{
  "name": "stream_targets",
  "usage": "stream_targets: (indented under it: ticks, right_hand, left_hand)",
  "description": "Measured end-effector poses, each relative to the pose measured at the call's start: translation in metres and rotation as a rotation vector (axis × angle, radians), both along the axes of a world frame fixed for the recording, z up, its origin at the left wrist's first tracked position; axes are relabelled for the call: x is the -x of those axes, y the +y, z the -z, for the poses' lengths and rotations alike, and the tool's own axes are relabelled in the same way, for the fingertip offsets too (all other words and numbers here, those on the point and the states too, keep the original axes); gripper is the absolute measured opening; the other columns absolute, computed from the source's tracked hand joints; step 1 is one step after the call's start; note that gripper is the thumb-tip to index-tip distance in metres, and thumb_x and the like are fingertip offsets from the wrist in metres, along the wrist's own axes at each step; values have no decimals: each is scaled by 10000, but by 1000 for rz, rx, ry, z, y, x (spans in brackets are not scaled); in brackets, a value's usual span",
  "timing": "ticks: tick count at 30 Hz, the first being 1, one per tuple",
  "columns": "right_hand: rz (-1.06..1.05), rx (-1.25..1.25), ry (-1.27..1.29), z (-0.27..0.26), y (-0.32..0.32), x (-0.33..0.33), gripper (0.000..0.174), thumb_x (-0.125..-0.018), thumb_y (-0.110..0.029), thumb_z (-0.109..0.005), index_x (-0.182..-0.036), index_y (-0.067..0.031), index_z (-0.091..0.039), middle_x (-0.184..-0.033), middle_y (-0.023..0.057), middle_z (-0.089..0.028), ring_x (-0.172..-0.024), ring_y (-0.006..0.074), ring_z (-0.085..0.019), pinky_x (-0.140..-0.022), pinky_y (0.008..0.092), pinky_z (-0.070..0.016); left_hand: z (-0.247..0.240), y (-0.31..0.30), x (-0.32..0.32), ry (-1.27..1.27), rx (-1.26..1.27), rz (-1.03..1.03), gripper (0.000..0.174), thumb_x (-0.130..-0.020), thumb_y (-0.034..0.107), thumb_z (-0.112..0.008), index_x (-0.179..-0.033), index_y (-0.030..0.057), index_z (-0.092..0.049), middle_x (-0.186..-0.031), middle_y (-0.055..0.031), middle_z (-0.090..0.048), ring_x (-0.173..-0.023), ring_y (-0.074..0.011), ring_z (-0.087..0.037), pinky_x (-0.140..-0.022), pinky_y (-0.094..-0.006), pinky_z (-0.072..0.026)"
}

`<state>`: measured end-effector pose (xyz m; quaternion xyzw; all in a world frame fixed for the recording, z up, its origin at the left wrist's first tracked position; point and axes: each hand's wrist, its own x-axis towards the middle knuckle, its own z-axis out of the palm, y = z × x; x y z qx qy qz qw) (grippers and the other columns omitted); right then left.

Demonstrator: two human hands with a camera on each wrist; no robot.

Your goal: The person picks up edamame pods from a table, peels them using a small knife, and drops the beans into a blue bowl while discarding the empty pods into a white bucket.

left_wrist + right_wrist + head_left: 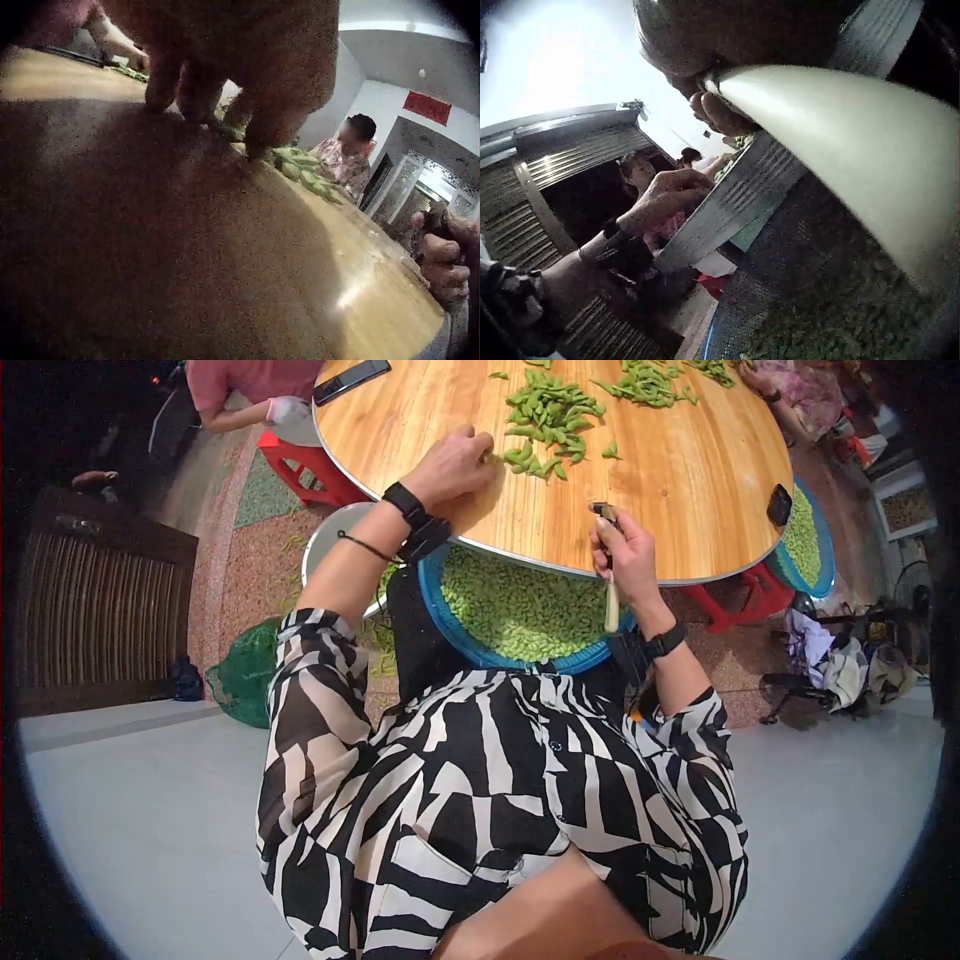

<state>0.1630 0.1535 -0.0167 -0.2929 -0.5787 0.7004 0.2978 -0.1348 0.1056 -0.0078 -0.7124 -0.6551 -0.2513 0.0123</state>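
Note:
My left hand [455, 466] rests fingers-down on the wooden tabletop, beside a pile of green edamame pods [548, 412]. Its bent fingers [196, 94] reach the wood, and green pods [300, 166] show just past them. I cannot tell whether a pod is between these fingertips. At the table's near edge my right hand [627, 550] grips a slim tool [612, 607] with a dark upper part and a pale lower end. Up close the pale part [840, 127] is smooth and widens away from the fingers. Below the edge, a blue basket [437, 610] holds shelled green beans [520, 605].
More pods [645, 382] lie across the round table [700, 470]. A phone [350, 380] lies at its left rim and a small black object [779, 506] at its right. Another blue basket [826, 550] and red stools [300, 468] stand around. People sit opposite, one wearing a pale glove [288, 410].

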Motion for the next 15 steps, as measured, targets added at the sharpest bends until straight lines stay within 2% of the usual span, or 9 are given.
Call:
stream_targets:
  ticks: [5, 7, 8, 10, 11, 14, 15]
  right_hand:
    - [-79, 44, 26, 1, -6, 6, 278, -953, -140, -487, -1205, -30, -530, -743, 9, -509, -504, 49, -433, -397, 182, -333]
    - [-111, 78, 35, -7, -17, 12, 291, -955, -145, -480, -1219, -29, -523, -747, 12, -505, -511, 52, -430, -399, 180, -333]
    - [-107, 82, 37, -9, -20, 15, 291, -955, -145, -480, -1219, -29, -523, -747, 12, -505, -511, 52, -430, -399, 180, -333]
    - [-208, 152, 105, -14, -25, 21, 174, -954, -160, -496, -1060, -28, -536, -737, 9, -507, -505, 53, -442, -397, 187, -346]
    - [-214, 257, 171, -17, -28, 25, 147, -955, -161, -500, -1030, -36, -520, -753, 22, -519, -510, 60, -449, -391, 186, -344]
    - [-276, 310, 231, -15, -27, 29, 160, -957, -159, -499, -1062, -40, -518, -771, 35, -527, -513, 64, -447, -391, 186, -342]
    - [-300, 332, 246, -14, -27, 29, 168, -964, -153, -487, -1086, -41, -510, -783, 41, -530, -513, 68, -443, -388, 187, -336]
  left_hand:
    - [12, -12, -5, -24, -78, -89, 179, -764, 130, -615, -871, -5, -568, -827, -257, -570, -780, -428, -579, -707, -441, -491]
    - [9, -22, -11, -292, 6, -175, 190, -794, 68, -640, -963, 8, -579, -840, -149, -610, -666, -274, -603, -613, -336, -484]
    - [8, -26, -17, -290, 11, -172, 190, -794, 68, -640, -963, 8, -579, -840, -149, -610, -666, -274, -603, -613, -336, -484]
    - [-1, -37, -41, -1251, 145, -22, 141, -803, 7, -623, -939, 10, -591, -855, -65, -623, -681, -145, -591, -597, -245, -463]
    - [-11, -45, -55, -1395, 174, 0, 115, -812, -22, -608, -924, 2, -616, -846, -11, -610, -673, -78, -551, -595, -195, -438]
    - [-15, -56, -73, -1447, 254, 27, 120, -822, -7, -613, -940, -9, -635, -842, -24, -616, -661, -80, -535, -596, -199, -437]
    - [-15, -57, -80, -1391, 219, 38, 151, -836, 10, -613, -982, -20, -637, -840, -24, -616, -649, -81, -537, -576, -199, -433]
